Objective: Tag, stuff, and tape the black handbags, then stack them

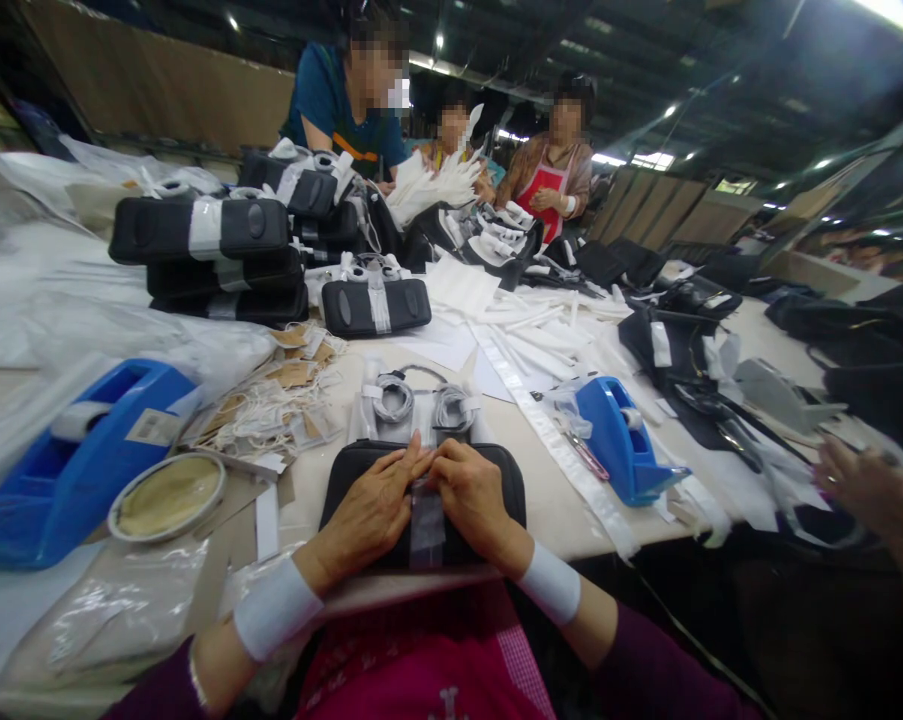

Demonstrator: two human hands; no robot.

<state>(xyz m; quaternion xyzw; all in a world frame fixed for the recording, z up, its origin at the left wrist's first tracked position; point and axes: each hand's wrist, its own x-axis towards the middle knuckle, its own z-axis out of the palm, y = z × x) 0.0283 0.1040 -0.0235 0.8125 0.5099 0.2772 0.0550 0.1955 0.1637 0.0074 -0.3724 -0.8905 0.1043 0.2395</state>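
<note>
A black zip-edged bag [346, 482] lies flat on the table before me, with a strip of clear tape [427, 530] running down its middle. Two loops wrapped in grey material [392, 398] rest on white wrapping at its far edge. My left hand [380, 500] lies on the bag with fingers stretched toward the tape, touching it near the top. From the other side, my right hand [472, 492] bends its fingers in a pinch on the tape's upper part. The fingertips of both hands meet there, partly hiding the tape.
Blue tape dispensers stand left [83, 460] and right [620, 440]. A round tin [167, 497] and a heap of stringed tags [271, 410] lie left. Taped black bags [203, 232] are stacked behind. Co-workers [548, 185] stand across the table; another person's hand [863, 475] shows at right.
</note>
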